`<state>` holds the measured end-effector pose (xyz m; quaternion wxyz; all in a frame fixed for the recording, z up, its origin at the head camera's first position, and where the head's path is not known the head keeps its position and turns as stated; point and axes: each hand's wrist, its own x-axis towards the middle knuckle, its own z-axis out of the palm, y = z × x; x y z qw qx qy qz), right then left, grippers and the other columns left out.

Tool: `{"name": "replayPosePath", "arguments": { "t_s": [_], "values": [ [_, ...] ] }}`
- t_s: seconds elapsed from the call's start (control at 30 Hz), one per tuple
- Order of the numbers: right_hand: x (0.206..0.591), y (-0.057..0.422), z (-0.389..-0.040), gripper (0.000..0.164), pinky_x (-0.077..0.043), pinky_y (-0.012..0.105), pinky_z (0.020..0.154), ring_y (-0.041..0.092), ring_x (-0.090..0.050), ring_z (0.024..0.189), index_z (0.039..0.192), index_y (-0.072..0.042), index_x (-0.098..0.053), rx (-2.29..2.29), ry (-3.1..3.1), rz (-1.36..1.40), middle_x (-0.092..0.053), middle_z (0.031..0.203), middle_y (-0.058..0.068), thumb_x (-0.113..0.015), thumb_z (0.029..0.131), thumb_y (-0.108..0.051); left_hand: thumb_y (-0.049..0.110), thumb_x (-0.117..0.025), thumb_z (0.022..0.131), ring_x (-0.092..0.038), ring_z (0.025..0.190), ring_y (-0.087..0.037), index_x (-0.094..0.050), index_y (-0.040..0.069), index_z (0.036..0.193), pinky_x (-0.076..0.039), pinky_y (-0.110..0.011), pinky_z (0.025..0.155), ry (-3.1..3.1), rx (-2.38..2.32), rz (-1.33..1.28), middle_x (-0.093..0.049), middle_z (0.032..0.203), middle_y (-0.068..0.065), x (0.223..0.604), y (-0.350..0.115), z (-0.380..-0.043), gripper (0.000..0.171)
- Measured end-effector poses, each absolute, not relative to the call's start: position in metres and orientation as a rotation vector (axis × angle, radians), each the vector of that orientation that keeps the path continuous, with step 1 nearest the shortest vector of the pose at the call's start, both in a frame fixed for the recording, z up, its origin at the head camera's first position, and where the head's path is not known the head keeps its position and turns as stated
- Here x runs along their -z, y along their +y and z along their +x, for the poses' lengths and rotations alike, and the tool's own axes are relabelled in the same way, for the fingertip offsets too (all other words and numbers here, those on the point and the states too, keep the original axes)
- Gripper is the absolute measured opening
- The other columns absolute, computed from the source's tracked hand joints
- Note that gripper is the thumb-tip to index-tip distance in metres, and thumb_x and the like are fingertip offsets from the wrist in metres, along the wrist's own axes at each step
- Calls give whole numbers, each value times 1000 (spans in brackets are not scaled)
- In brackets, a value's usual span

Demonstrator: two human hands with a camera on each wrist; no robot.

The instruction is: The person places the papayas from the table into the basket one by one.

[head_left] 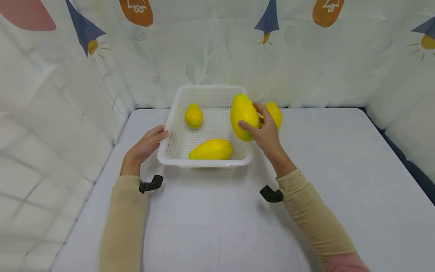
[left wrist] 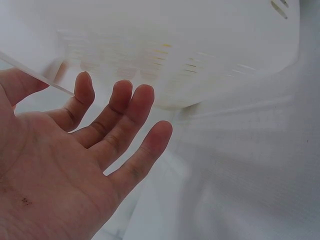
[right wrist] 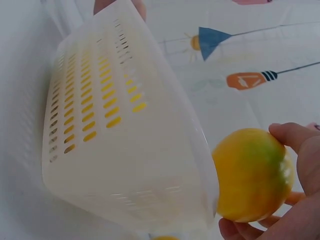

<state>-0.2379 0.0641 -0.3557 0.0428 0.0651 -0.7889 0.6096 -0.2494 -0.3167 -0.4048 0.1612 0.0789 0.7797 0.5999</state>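
A white perforated plastic basket [head_left: 205, 163] sits on the table. My left hand [head_left: 145, 146] grips its left rim, the thumb over the edge; in the left wrist view the other fingers [left wrist: 135, 107] spread below the rim, outside the wall. With its thumb and fingers, my right hand [head_left: 266, 132] holds a yellow mango [head_left: 243, 117] above the basket's right rim. Its green-tinged end shows in the right wrist view, where the mango [right wrist: 252, 175] overlaps the rim. Inside the basket lie a small lemon-like yellow fruit [head_left: 194, 116] and another mango [head_left: 212, 149] on its side.
Beyond my right hand, outside the basket, is one more yellow fruit [head_left: 273, 114], partly hidden by the fingers. A white cloth covers the table [head_left: 340, 170]. Printed curtains [head_left: 217, 49] hang close behind the table and along both sides.
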Motion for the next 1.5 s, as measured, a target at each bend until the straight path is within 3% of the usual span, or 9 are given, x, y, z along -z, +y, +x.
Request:
{"name": "replayPosePath", "arguments": {
  "t_s": [0.5,0.83,1.13,1.5],
  "values": [
    [358,58,-241,72,-49,42,92,27,-46,116,145,-27,-38,-1846,-2448,224,-36,149,0,-74,83,-38,35,-45,102,-55,102,-8,-45,9,117,-30,-37,102,2224,-1725,234,-59,108,6,403,-317,-248,30],
    [359,55,-241,74,-49,44,94,26,-46,118,146,-27,-36,-1840,-2466,230,-40,147,1,-73,83,-39,34,-44,103,-56,100,-6,-45,9,117,-35,-30,97,2222,-1725,244,-60,107,7,404,-317,-248,29],
    [361,55,-241,77,-49,45,96,27,-46,121,148,-25,-34,-1841,-2477,239,-39,148,0,-73,83,-40,35,-45,102,-54,103,-8,-44,10,116,-28,-39,104,2217,-1722,229,-59,109,6,404,-316,-248,29],
    [363,56,-242,68,-39,42,110,26,-43,135,146,-21,-38,-1854,-2453,270,-38,152,1,-71,88,-33,36,-45,102,-54,104,-8,-44,9,118,-30,-36,102,2230,-1703,226,-58,109,6,404,-317,-249,31]
  ]
}}
